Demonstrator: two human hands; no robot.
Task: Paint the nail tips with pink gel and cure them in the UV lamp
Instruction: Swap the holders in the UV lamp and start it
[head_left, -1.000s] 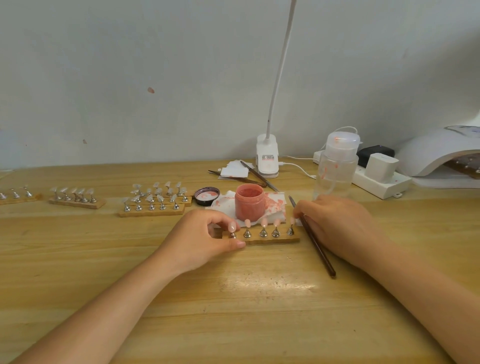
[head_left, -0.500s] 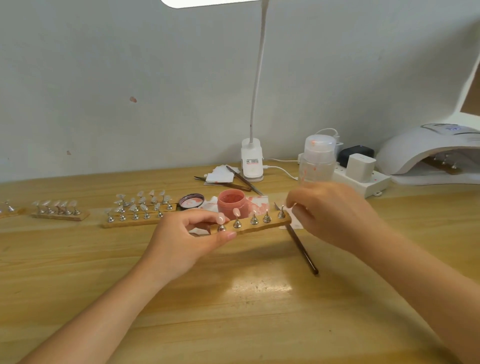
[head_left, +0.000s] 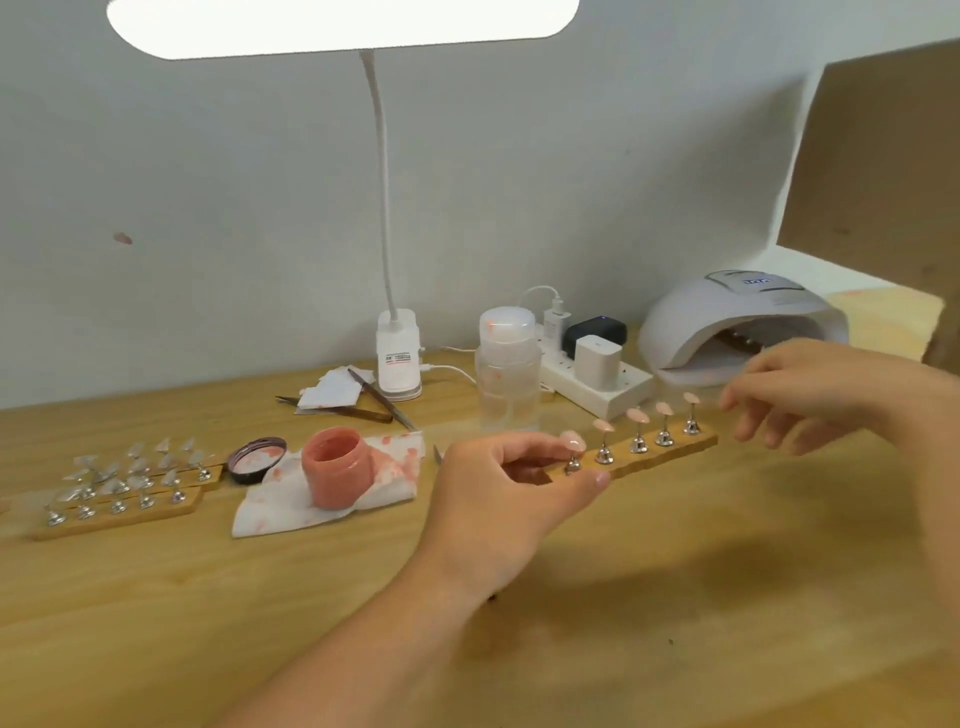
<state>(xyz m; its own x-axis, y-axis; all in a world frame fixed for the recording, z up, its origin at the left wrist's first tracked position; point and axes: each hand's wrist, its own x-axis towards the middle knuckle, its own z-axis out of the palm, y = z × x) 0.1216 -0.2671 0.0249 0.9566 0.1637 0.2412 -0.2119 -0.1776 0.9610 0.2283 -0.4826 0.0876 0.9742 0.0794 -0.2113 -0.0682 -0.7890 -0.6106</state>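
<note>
A white gooseneck desk lamp (head_left: 397, 358) stood at the back of the wooden table (head_left: 675, 597), its lit head glaring overhead. Right of it stood a clear pump bottle (head_left: 508, 371), then a white power strip (head_left: 597, 387) carrying plugged adapters — one black, the rest white. Tweezers (head_left: 382, 397) lay across torn white paper scraps (head_left: 332, 389). A brown cardboard panel (head_left: 883, 161) leaned at far right.

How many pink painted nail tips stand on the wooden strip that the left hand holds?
5, in one row along the wooden strip: at beside the left hand, then, and at the far end.
</note>
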